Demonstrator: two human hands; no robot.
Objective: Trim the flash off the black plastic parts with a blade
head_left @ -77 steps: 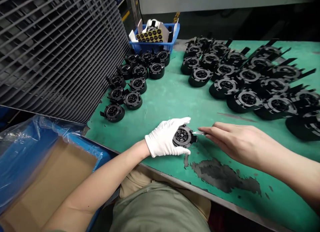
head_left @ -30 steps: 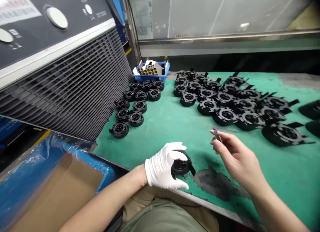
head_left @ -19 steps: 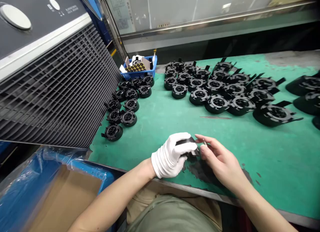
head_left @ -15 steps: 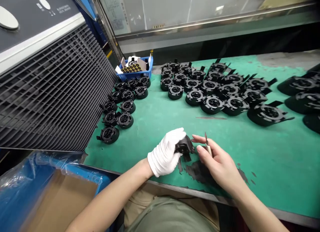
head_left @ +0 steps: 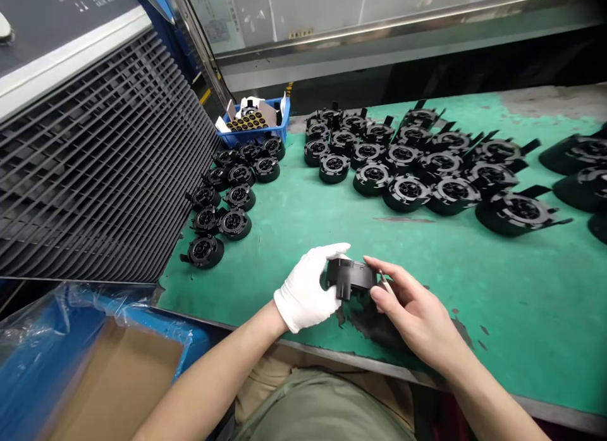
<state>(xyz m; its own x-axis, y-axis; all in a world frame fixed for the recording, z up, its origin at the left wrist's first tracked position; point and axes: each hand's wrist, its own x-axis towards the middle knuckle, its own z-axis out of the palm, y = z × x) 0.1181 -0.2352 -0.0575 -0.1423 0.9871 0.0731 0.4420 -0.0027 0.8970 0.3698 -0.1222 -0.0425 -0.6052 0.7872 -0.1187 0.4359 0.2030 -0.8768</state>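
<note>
Black housing point(head_left: 351, 275) now edge-on

A louvered machine point(head_left: 95, 156) stands beside a glass panel point(head_left: 332, 17) (steel-framed).

We hold black plastic housing point(head_left: 349, 274) edge-on, flat tab pointing down, in white-gloved left hand point(head_left: 306, 290); small metal blade point(head_left: 386, 284) pinched in bare right hand point(head_left: 416, 307), just beside housing rim.

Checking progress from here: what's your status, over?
Left gloved hand gripping black round part, held on edge. Right bare hand pinching small metal tool beside it. Nothing between hands and part; more black parts in rows beyond.
</note>
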